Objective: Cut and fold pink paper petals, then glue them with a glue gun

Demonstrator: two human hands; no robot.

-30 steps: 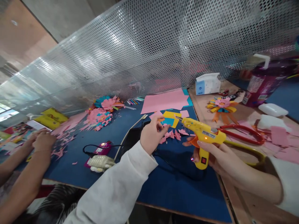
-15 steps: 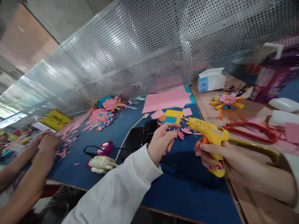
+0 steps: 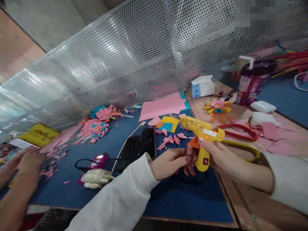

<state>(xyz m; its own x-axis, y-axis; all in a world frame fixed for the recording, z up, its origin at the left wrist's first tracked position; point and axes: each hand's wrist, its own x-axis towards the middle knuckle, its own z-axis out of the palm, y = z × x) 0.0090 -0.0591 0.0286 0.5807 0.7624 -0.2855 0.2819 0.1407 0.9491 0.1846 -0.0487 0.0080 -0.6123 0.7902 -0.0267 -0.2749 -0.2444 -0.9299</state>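
Note:
A yellow hot glue gun (image 3: 199,130) with an orange trigger is gripped by my right hand (image 3: 218,154), its metal nozzle pointing left over the paper pieces. My left hand (image 3: 169,163) is closed, thumb against fingers, close to my right fingertips beneath the trigger. What it pinches, if anything, is hidden. Small folded pink paper pieces (image 3: 171,140) lie on the blue table just beyond my left hand. Yellow paper (image 3: 170,120) lies behind them, below the nozzle's level in view.
Two black phones (image 3: 128,149) (image 3: 148,141), a purple power strip with a pale plug (image 3: 96,176), and paper flowers (image 3: 92,130) lie to the left. Red-and-yellow-handled scissors (image 3: 243,132), a tissue pack (image 3: 202,88) and a purple bottle (image 3: 251,81) stand right. Another person's hands (image 3: 30,160) are far left.
My left hand has drawn back from near the nozzle to my right fingertips below the trigger, its pointing index finger now folded in. The glue gun stays in my right hand. The view has turned right.

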